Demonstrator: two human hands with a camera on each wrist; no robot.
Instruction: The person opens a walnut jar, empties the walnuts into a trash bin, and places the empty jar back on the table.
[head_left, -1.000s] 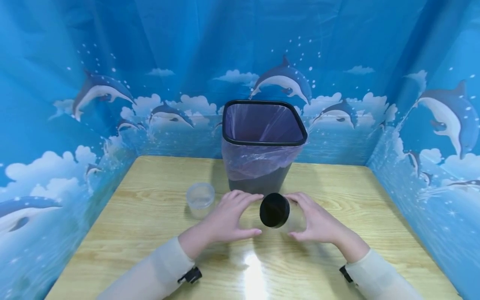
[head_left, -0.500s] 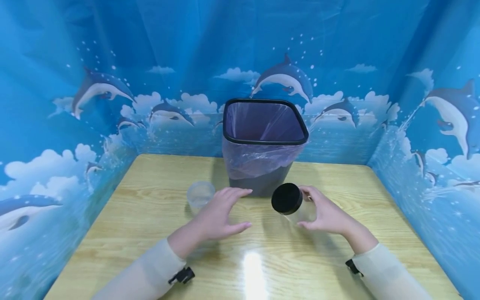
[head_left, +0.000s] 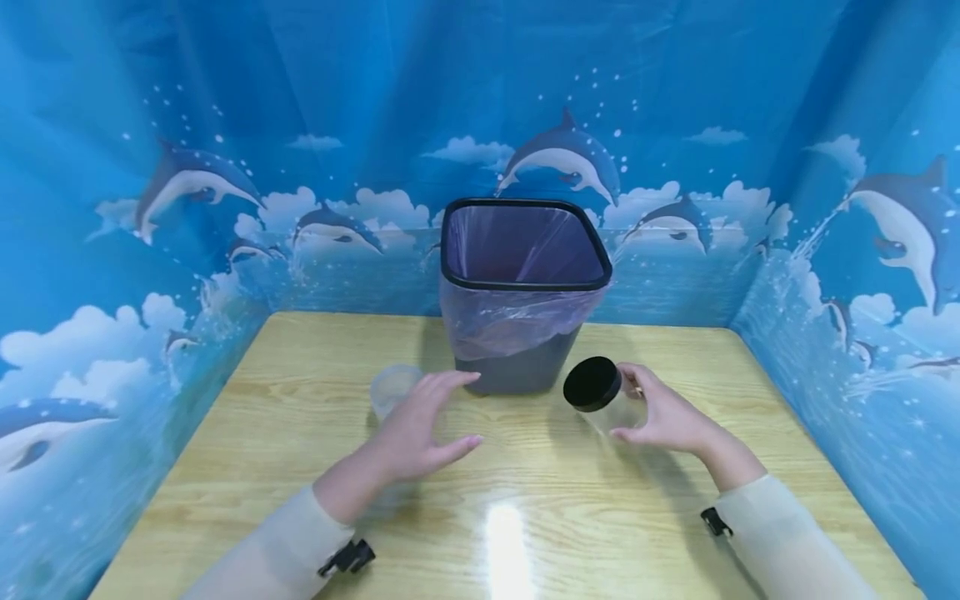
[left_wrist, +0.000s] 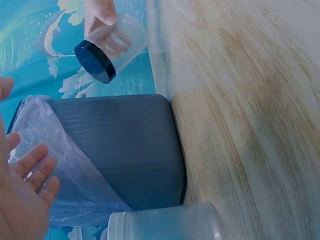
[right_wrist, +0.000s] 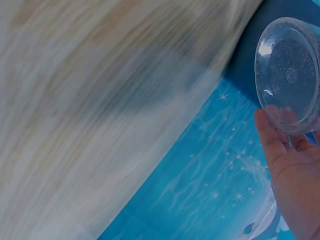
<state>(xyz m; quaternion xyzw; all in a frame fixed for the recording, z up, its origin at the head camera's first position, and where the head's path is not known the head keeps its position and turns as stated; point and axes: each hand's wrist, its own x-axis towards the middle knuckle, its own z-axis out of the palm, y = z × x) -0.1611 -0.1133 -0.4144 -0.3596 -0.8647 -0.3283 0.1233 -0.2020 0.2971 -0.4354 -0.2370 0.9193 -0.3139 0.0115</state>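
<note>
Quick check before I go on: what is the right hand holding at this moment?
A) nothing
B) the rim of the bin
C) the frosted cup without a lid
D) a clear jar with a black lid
D: the right hand grips the clear jar with its black lid, tilted and off the table, while the frosted cup stands apart by the left hand, and the bin is untouched.

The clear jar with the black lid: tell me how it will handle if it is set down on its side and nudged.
The clear jar in the right hand looks round-walled, so on its side it would probably roll across the glossy table. It appears empty, so likely light. Its black lid is wider than the body, which may curve its path.
</note>
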